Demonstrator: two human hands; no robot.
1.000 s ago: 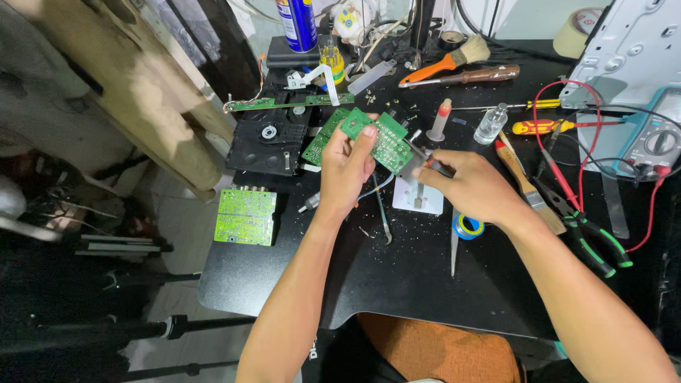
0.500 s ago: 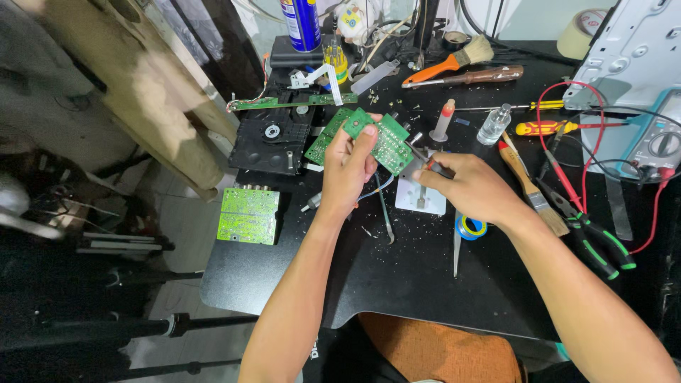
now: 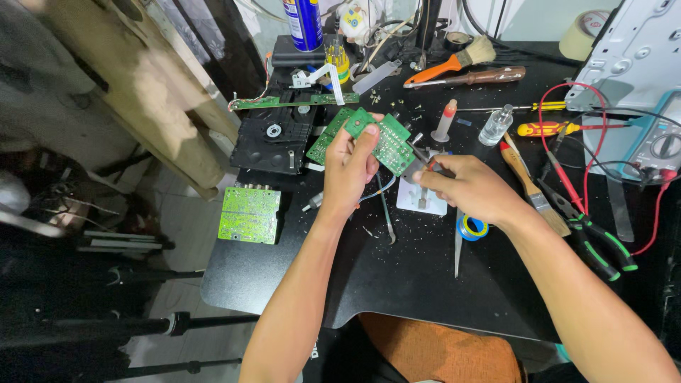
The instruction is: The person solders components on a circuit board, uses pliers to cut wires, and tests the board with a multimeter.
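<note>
My left hand grips a small green circuit board and holds it tilted above the black table. My right hand pinches a thin dark tool, apparently a soldering iron, whose tip touches the board's right edge. A second green board lies flat just behind the held one. Under my right hand sits a small white pad, and thin tweezers lie below the board.
A larger green board lies at the table's left edge beside a black disc-drive mechanism. Brushes, green-handled pliers, screwdrivers, a blue tape roll, a multimeter with red leads and a spray can surround the work area.
</note>
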